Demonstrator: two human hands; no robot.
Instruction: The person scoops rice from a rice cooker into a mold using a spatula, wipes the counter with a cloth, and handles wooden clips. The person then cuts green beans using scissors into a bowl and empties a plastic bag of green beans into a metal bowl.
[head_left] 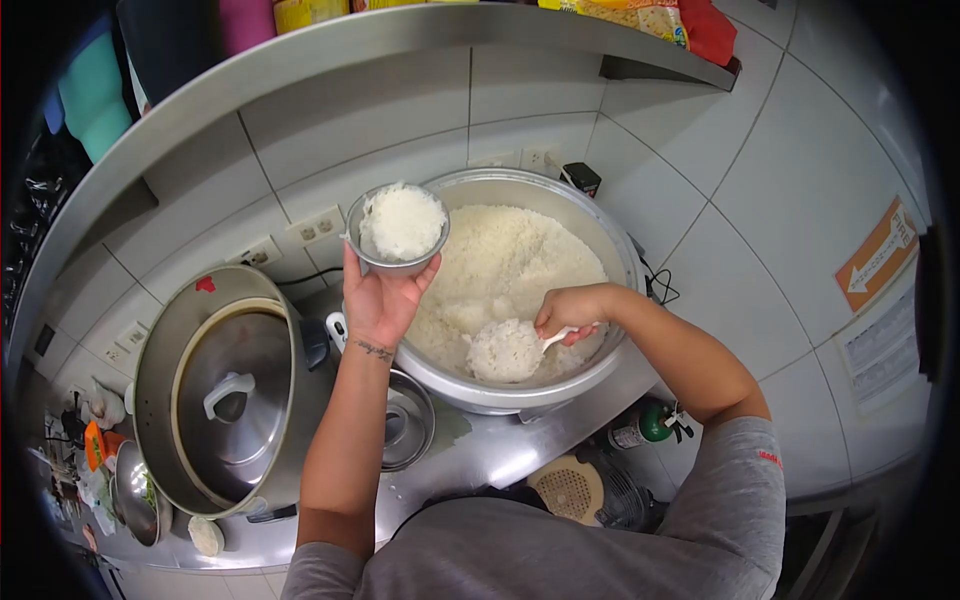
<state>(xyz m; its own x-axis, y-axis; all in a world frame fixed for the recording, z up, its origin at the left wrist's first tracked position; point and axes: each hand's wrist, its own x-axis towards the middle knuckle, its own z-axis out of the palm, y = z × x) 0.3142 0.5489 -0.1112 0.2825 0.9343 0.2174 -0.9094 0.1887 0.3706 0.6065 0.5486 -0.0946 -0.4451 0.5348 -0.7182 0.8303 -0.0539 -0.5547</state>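
Observation:
A metal bowl [398, 266] heaped with white rice [405, 222] rests in my left hand [385, 300], its fingers and thumb spread around the underside. The bowl is held above the left rim of a large round pot [625, 235] full of cooked rice [520, 245]. My right hand [572, 312] is closed around the handle of a white rice paddle [558, 338], over the right part of the pot. Rice covers the paddle's blade, just above the rice in the pot.
Left of the pot stands a large steel pot [150, 370] with a lid [255, 400] inside. Small metal bowls [405, 425] sit between the pots on the steel counter [500, 450]. A shelf [400, 40] runs overhead. A green extinguisher [655, 422] is below right.

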